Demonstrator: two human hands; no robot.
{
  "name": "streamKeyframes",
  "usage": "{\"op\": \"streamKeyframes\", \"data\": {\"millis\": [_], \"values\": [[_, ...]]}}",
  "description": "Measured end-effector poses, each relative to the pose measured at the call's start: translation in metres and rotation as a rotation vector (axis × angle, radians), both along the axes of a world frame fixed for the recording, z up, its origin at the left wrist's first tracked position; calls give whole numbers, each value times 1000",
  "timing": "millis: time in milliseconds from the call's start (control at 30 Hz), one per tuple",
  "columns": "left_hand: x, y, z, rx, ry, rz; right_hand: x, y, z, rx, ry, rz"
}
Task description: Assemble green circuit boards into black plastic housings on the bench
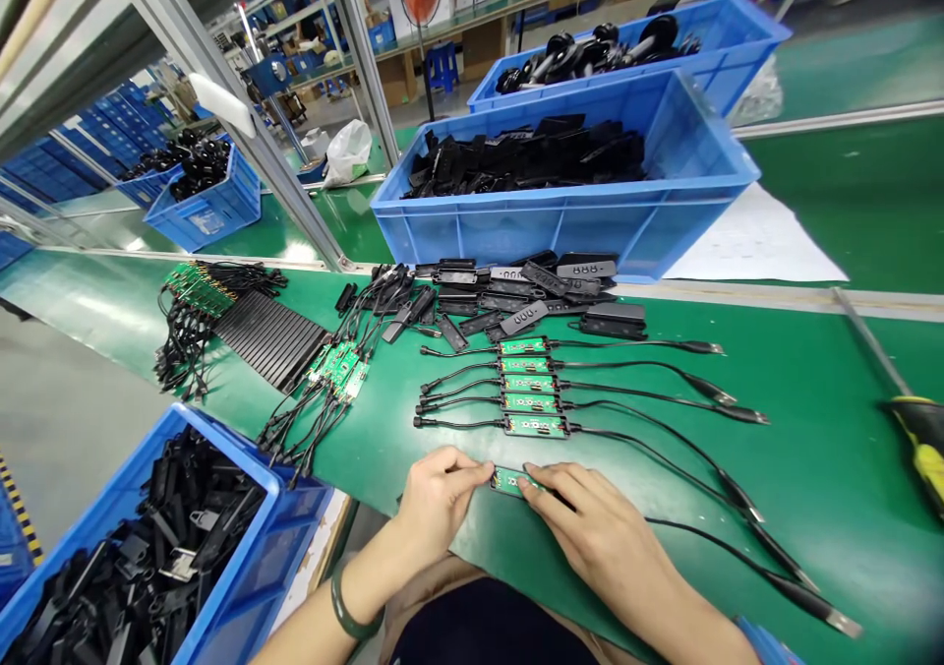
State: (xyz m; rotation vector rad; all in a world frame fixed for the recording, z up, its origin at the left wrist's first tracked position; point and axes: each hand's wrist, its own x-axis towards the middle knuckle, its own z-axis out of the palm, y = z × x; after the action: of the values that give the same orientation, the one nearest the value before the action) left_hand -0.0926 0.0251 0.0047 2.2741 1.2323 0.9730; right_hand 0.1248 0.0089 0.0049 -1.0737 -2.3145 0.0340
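Note:
My left hand [435,503] and my right hand [590,527] meet at the near edge of the green table, both pinching a small green circuit board [507,481] with black cables running off each end. Its right cable [744,557] trails toward the lower right. Just beyond lies a row of several similar boards with cables [532,385], laid side by side. Behind that row sits a scatter of black plastic housings [531,296].
A blue bin of black housings [575,178] stands behind, with another blue bin [634,50] further back. A third blue bin [147,547] sits at my lower left. More wired boards [335,370] and a black ribbed tray [269,335] lie left. A yellow-handled screwdriver [918,439] rests right.

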Motion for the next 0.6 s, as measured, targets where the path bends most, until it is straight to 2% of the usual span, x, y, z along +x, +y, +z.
{"op": "streamKeyframes", "data": {"millis": [100, 200, 300, 400, 500, 600], "values": [[3, -2, -3, 122, 120, 32, 0, 0, -2, 6, -7, -3], [7, -6, 1, 253, 313, 45, 0, 0, -5, 9, -1, 1], [11, -7, 9, 354, 519, -4, 0, 0, -7, 9, 2, 12], [12, -3, 17, 383, 661, -100, 0, 1, -6, 21, 0, 25], [8, 4, 19, 366, 693, -195, 3, 3, -4, 25, -15, 34], [2, 7, 21, 321, 602, -177, 10, 6, -5, 46, -73, 16]]}}
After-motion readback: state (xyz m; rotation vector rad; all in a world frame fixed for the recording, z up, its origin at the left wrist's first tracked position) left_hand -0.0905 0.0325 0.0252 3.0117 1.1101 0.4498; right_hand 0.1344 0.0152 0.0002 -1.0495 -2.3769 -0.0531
